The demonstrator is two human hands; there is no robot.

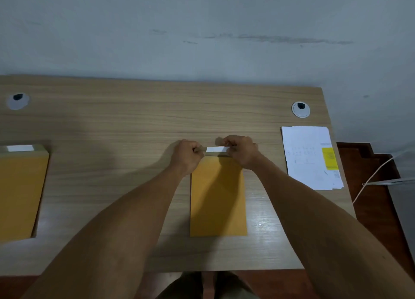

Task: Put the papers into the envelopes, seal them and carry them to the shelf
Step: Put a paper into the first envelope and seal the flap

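Note:
A yellow-brown envelope lies lengthwise in the middle of the wooden desk, its flap end pointing away from me. Across that flap end runs a white strip. My left hand pinches the strip's left end and my right hand pinches its right end, both with fingers curled. A stack of printed white papers with a yellow block on the top sheet lies at the desk's right edge. A pile of similar envelopes with a white strip on its flap sits at the left.
Two round cable grommets are set in the desk near the grey wall. Right of the desk, a white cord hangs over the red-brown floor. My feet show below the desk's near edge.

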